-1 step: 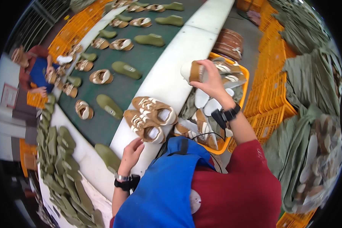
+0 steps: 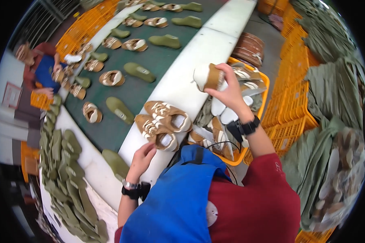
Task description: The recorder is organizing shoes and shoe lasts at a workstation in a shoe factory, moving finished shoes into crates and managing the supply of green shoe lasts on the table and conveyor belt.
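Note:
A brown shoe with a white toe (image 2: 202,77) is in my right hand (image 2: 234,92), raised over the white table edge (image 2: 187,67), thumb and fingers closed around it. Two brown lace-up sneakers with white laces lie side by side on that edge: the nearer sneaker (image 2: 152,126) and the farther sneaker (image 2: 165,110). My left hand (image 2: 140,160) is by the nearer sneaker's heel end, holding nothing, its fingers loosely bent and slightly apart. Whether its fingertips touch the sneaker I cannot tell.
The green belt (image 2: 95,131) carries several brown shoes and green shoe lasts (image 2: 119,109). An orange crate (image 2: 265,95) of shoe pieces stands on my right. More lasts (image 2: 71,182) are heaped at left. Orange crates (image 2: 286,109) are stacked farther right. A co-worker (image 2: 44,73) handles shoes across the belt.
My left hand has come closer to the nearer sneaker. My right hand still holds its shoe up. The whole view has shifted slightly.

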Demonstrator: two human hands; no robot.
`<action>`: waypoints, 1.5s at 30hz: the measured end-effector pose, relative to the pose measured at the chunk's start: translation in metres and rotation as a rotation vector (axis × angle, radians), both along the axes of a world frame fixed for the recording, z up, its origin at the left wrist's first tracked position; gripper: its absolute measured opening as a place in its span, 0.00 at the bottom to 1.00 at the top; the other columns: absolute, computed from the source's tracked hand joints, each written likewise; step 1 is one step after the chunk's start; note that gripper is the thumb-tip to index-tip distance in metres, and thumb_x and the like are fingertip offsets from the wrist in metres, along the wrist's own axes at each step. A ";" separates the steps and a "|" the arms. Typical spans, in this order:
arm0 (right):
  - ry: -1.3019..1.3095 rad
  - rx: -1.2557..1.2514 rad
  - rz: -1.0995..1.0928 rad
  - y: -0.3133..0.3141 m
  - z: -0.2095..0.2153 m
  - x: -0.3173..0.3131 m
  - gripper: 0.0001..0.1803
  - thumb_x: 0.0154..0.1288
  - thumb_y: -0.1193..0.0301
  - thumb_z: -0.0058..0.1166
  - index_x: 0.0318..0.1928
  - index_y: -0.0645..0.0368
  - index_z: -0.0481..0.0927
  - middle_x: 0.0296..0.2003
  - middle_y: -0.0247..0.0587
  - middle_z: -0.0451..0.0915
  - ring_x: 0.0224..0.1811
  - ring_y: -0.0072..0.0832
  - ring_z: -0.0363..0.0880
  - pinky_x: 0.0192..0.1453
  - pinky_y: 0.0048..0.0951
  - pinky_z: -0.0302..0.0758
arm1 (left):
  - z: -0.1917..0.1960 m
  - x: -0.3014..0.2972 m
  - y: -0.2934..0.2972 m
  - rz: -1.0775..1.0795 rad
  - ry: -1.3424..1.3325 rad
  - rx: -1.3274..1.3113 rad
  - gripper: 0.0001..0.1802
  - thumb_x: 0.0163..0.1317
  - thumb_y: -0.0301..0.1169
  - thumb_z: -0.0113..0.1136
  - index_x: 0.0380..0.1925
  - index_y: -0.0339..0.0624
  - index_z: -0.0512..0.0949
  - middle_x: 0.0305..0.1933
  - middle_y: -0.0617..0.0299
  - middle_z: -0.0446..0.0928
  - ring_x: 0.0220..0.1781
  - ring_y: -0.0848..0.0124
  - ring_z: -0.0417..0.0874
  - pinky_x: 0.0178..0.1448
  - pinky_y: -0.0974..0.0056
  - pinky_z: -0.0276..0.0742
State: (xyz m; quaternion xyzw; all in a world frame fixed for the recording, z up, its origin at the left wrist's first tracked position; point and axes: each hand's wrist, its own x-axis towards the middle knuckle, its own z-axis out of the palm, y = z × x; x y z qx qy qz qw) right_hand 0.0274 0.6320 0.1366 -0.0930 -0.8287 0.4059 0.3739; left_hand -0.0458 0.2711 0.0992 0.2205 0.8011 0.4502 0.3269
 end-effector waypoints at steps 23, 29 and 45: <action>-0.378 -0.278 0.084 0.026 -0.129 0.013 0.22 0.58 0.80 0.47 0.55 0.62 0.66 0.43 0.43 0.72 0.40 0.25 0.72 0.44 0.23 0.71 | 0.096 -0.157 -0.272 1.544 0.153 0.897 0.23 0.55 0.42 0.57 0.45 0.46 0.60 0.41 0.62 0.69 0.40 0.71 0.72 0.40 0.61 0.71; -1.032 0.237 -0.205 0.087 -0.214 0.079 0.34 0.49 0.63 0.59 0.57 0.62 0.65 0.51 0.61 0.69 0.53 0.53 0.68 0.58 0.43 0.65 | -0.028 -0.135 -0.258 0.933 0.523 0.555 0.08 0.61 0.31 0.48 0.38 0.42 0.71 0.33 0.63 0.75 0.35 0.72 0.77 0.41 0.67 0.75; -0.406 -0.302 -0.473 -0.011 -0.211 0.056 0.20 0.48 0.75 0.60 0.44 0.63 0.76 0.40 0.46 0.78 0.41 0.35 0.76 0.46 0.34 0.72 | 0.003 -0.006 0.012 -0.149 0.033 0.126 0.19 0.61 0.33 0.55 0.50 0.37 0.70 0.41 0.60 0.77 0.43 0.73 0.76 0.48 0.68 0.72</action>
